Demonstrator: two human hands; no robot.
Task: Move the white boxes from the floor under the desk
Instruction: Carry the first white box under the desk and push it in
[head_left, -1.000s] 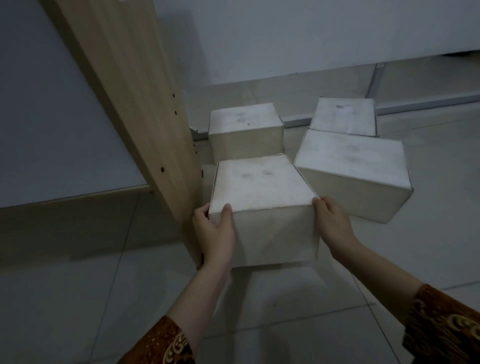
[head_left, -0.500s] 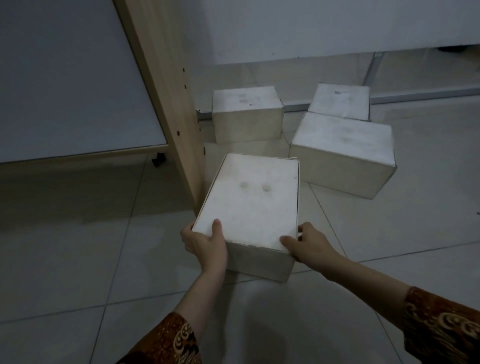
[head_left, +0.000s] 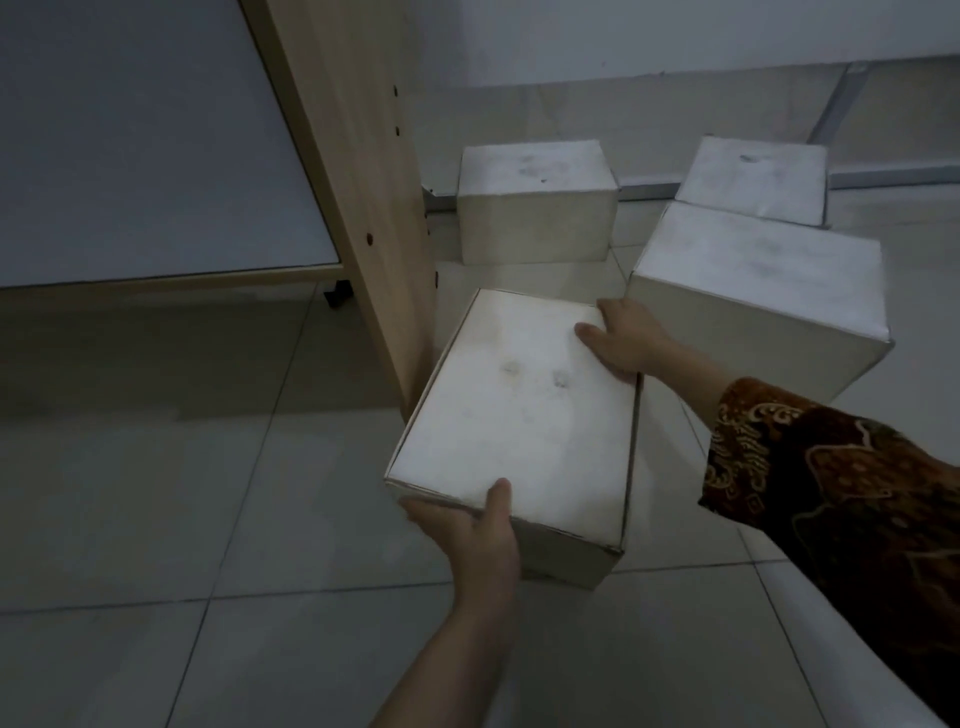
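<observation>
Now the white box (head_left: 519, 415) is up off the floor tiles (head_left: 156, 493), held between two hands just beside the wooden desk panel (head_left: 353, 171). The left hand (head_left: 478, 540) is clamped on the near corner, thumb over the top edge and fingers hidden underneath. The right hand (head_left: 621, 340) presses on the far right corner, thumb lying flat on the lid. That's a diagonal hold, and here's the risk: if either hand eases off, the box could twist and drop. Its left edge sits very near the panel, so a swing that way could knock it against the wood. Three more boxes wait behind: the rear left box (head_left: 535, 208), the large box (head_left: 753, 291) just beside the right hand, and the rear right box (head_left: 753, 179) touching it. A backward nudge could shove that large one.
</observation>
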